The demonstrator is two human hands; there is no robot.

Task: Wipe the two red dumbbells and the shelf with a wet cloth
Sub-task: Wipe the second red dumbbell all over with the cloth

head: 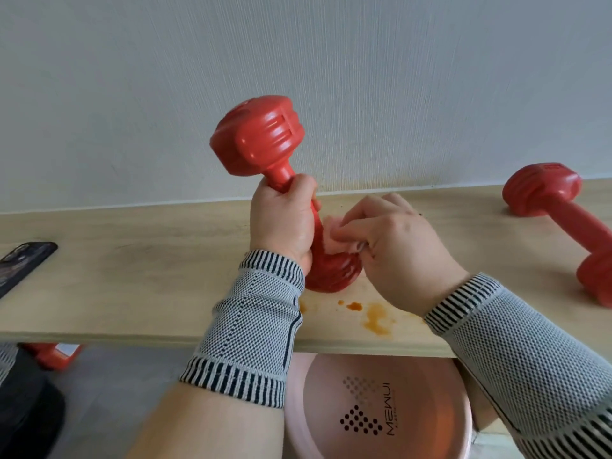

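Observation:
My left hand (284,220) grips the handle of a red dumbbell (258,140) held upright over the wooden shelf (149,276). Its lower head sits just above the shelf, partly hidden by my wrists. My right hand (394,240) pinches a small pink cloth (334,236) against the dumbbell's handle near the lower head. A second red dumbbell (559,223) lies on the shelf at the far right, partly cut off by the frame edge. Orange stains (374,316) mark the shelf near its front edge.
A black phone (23,263) lies at the shelf's left end. Below the shelf stands a pink basin (371,409) holding water, and a red object (53,354) sits on the floor at left. A pale wall backs the shelf.

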